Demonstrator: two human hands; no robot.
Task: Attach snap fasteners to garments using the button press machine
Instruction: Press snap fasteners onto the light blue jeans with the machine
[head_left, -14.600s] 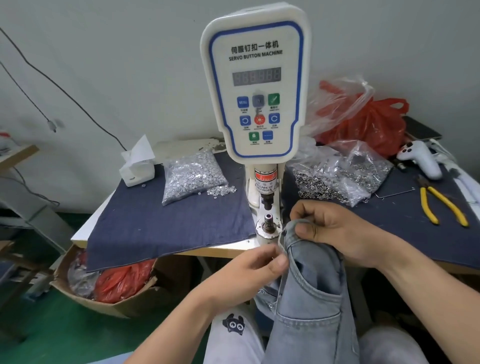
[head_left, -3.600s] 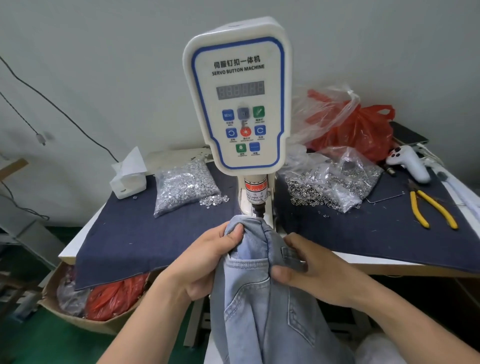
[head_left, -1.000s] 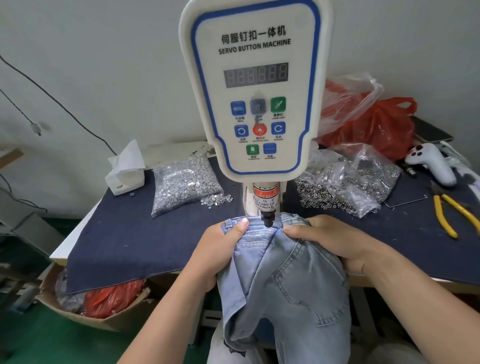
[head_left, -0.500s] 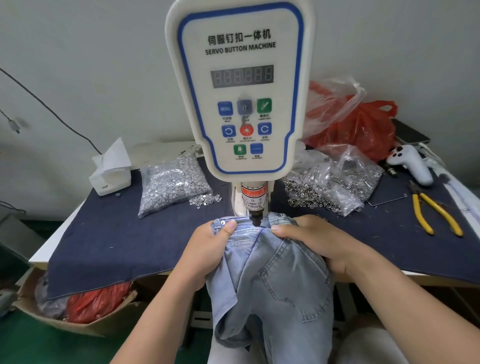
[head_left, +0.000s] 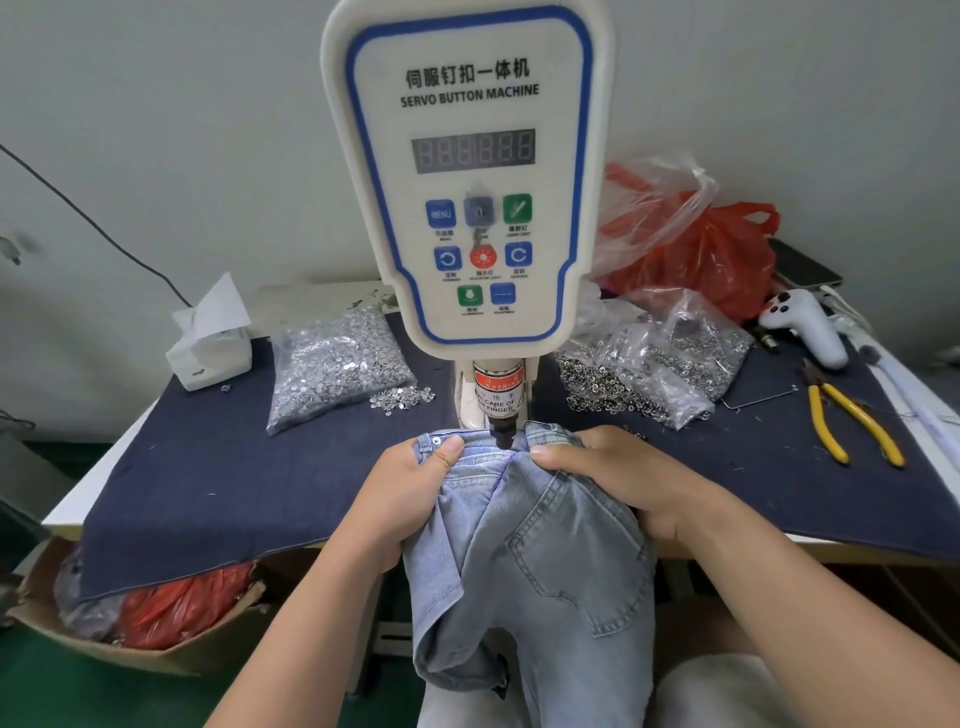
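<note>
At the front edge of the desk (head_left: 171, 467), light blue jeans (head_left: 540, 551) lie with their waistband under the black tip of the button press machine (head_left: 470, 182). The left hand (head_left: 402, 499) grips the waistband on one side, thumb on top, beside a small silver snap (head_left: 435, 441). The right hand (head_left: 618, 478) grips it on the other side. Bags of snaps (head_left: 337, 364) sit near the back edge. Yellow pliers (head_left: 852, 421) lie by the right edge.
</note>
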